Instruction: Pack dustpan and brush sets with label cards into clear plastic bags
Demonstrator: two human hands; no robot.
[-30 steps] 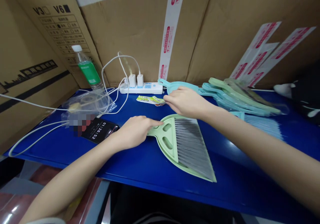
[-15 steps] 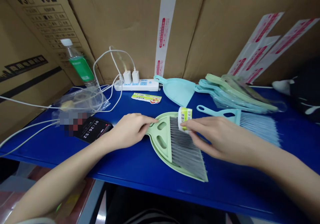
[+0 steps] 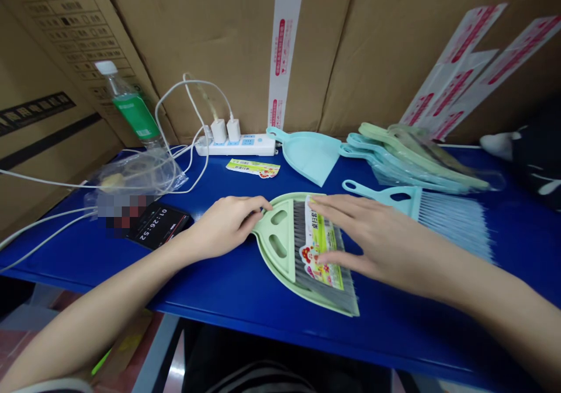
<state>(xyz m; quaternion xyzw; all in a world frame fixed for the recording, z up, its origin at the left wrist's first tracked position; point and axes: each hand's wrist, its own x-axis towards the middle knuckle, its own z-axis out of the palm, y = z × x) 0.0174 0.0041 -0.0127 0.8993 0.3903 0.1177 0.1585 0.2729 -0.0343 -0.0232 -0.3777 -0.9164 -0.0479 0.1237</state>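
A pale green dustpan (image 3: 280, 264) with a grey-bristled green brush (image 3: 302, 252) nested in it lies on the blue table (image 3: 245, 293). My left hand (image 3: 223, 226) pinches the set's handle end at the left. My right hand (image 3: 372, 238) lies flat with spread fingers over a colourful label sticker (image 3: 322, 250) laid along the bristles, pressing on its right edge.
Another label (image 3: 253, 168) lies by a white power strip (image 3: 236, 144) with chargers and cables. A blue dustpan (image 3: 309, 153), a blue brush (image 3: 429, 209), a stack of bagged pans (image 3: 412, 159), a bottle (image 3: 131, 109), a phone (image 3: 153, 226) and cardboard boxes surround the spot.
My right hand picked a label from near the power strip, carried it over, and now has it spread flat on the brush bristles. My left hand stayed on the handle.
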